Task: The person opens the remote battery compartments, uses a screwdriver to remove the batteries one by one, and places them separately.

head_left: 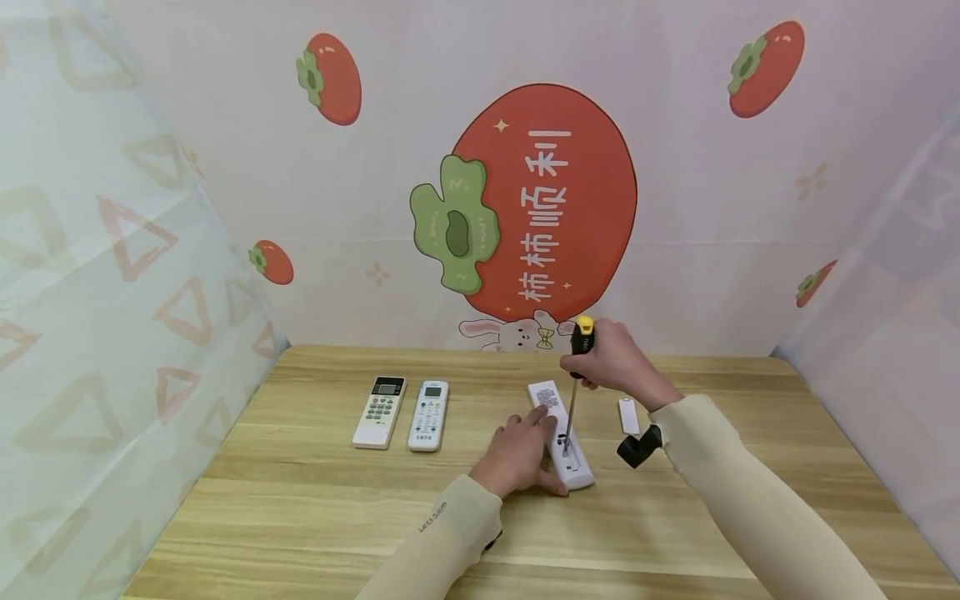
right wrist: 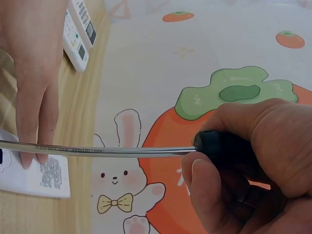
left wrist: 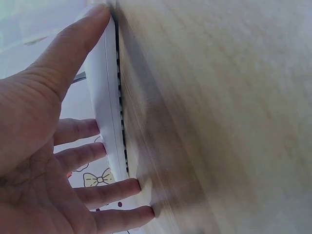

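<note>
A white remote control lies face down on the wooden table, its back compartment uncovered. The left hand presses on it from the left with fingers spread and fairly straight. Along the remote's side, the thumb sits at one end and two fingertips touch further along. Held by its black and yellow handle, a screwdriver is in the right hand. Its long metal shaft runs down into the remote's compartment; the contact at the tip is too small to make out.
Two more remotes, a white one with a black top and an all-white one, lie face up to the left. A small white cover rests right of the worked remote. Printed sheets enclose the table.
</note>
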The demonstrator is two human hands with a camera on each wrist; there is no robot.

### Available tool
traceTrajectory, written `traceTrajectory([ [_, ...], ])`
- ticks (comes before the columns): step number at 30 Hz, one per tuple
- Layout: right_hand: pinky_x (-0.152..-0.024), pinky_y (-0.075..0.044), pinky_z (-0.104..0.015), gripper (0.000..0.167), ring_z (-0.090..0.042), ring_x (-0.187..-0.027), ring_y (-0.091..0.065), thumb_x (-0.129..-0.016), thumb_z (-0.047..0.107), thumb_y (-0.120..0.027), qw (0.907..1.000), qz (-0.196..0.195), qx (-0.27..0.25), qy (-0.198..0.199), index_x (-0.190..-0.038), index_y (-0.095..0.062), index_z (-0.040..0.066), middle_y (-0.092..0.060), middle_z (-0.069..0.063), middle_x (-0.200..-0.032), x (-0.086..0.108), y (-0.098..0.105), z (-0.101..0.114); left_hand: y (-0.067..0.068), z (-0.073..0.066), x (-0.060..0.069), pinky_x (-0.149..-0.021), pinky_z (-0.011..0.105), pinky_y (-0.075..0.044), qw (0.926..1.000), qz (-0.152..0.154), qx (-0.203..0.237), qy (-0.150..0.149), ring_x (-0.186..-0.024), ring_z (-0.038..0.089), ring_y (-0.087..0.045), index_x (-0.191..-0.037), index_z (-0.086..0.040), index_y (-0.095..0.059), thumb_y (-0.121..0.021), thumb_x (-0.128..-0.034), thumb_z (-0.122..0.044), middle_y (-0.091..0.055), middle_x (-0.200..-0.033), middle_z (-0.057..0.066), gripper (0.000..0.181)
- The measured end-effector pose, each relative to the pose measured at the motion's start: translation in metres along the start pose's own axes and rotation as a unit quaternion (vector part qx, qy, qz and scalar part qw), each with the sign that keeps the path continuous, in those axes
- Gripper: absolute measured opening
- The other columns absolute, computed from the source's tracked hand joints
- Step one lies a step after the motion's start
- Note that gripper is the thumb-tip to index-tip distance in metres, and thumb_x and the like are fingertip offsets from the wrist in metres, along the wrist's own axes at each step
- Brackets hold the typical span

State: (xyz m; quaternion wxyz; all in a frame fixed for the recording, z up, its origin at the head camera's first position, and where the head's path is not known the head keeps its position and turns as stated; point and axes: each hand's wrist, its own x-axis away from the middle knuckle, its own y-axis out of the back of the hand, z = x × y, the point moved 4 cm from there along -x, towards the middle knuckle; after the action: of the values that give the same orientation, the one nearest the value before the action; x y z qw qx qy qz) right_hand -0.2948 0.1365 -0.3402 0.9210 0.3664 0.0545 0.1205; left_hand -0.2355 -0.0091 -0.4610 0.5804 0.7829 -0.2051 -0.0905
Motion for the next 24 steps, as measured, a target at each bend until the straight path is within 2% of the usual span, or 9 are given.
traceTrajectory([
  [8,-0.054,-0.058,-0.037,0.021,-0.021,-0.051,-0.066,-0.085,0.014,-0.073,1.0,0.002,0.004,-0.008,-0.092,-0.06,-0.001,-0.066,-0.011,-0.065,0.004,0.003,0.0,0.0,0.0,0.0,-0.104,0.057,-0.044,1.0,0.0,0.004,-0.001,-0.131,0.035,-0.047,-0.15,-0.015,-0.05,-0.093,-0.065,-0.054,-0.035,-0.162,0.005,0.103],
  [16,-0.052,-0.053,-0.032,0.018,-0.02,-0.051,-0.064,-0.085,0.015,-0.072,0.9999,-0.006,0.007,-0.01,-0.084,-0.061,0.001,-0.065,-0.009,-0.06,0.011,0.01,0.004,0.0,0.001,0.0,-0.103,0.056,-0.045,1.0,-0.006,-0.001,-0.004,-0.131,0.035,-0.048,-0.15,-0.015,-0.051,-0.093,-0.0642,-0.055,-0.036,-0.161,0.006,0.103],
  [24,-0.054,-0.054,-0.032,0.019,-0.022,-0.053,-0.065,-0.085,0.014,-0.072,0.9999,-0.012,0.004,-0.008,-0.088,-0.06,0.0,-0.065,-0.009,-0.062,0.013,0.016,0.005,-0.001,0.001,-0.001,-0.103,0.055,-0.045,1.0,-0.006,0.0,-0.005,-0.13,0.034,-0.048,-0.15,-0.015,-0.051,-0.093,-0.064,-0.055,-0.036,-0.161,0.006,0.103],
])
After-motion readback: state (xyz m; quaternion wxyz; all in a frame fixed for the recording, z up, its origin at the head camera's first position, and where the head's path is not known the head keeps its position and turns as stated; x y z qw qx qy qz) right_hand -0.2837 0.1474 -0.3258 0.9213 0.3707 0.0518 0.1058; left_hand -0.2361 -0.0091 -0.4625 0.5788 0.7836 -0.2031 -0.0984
